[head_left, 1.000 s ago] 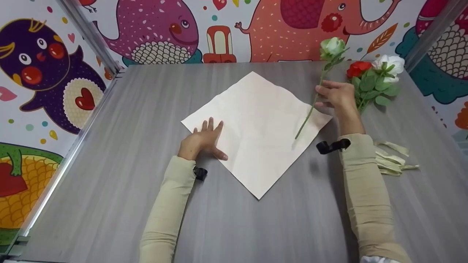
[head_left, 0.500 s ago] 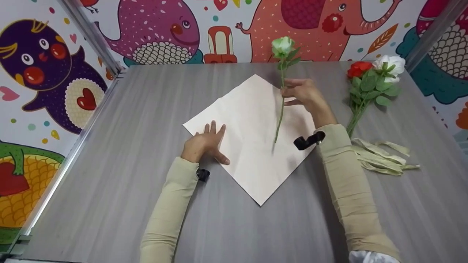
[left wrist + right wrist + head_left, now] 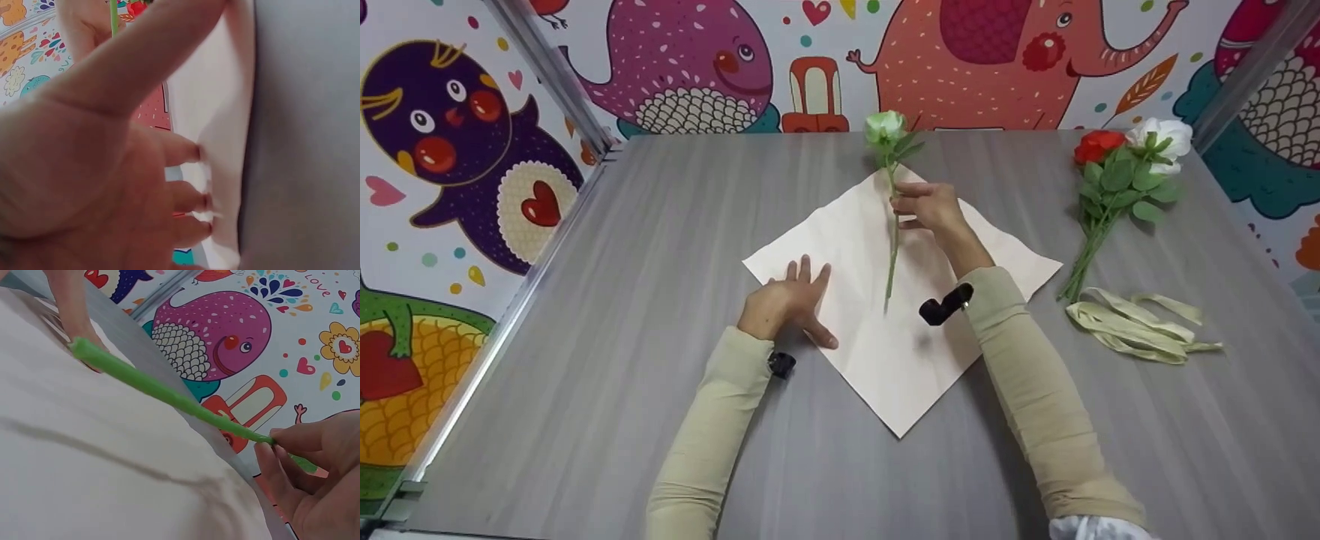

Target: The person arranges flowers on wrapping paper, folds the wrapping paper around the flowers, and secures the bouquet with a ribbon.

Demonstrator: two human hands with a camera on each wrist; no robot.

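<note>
A square sheet of pale pink paper (image 3: 885, 375) lies cornerwise on the grey table. My left hand (image 3: 786, 306) rests on its left edge, fingers spread and straight; in the left wrist view the fingertips (image 3: 194, 153) touch the paper. Between thumb and fingertips my right hand (image 3: 936, 211) pinches the green stem (image 3: 163, 391) of a pale green-white artificial rose (image 3: 885, 129). The bloom points to the back, over the paper's far corner, and the stem's cut end hangs above the sheet, casting a shadow on it in the right wrist view.
At the right lies a bunch of artificial flowers (image 3: 1121, 180), with red and white blooms and green leaves. A cream ribbon (image 3: 1132, 324) is heaped in front of it. Printed cartoon walls (image 3: 960, 67) border the table's back and sides.
My right hand has carried the rose leftward from near the bunch to over the middle of the paper. The left hand stays on the sheet, which has shifted slightly toward me.
</note>
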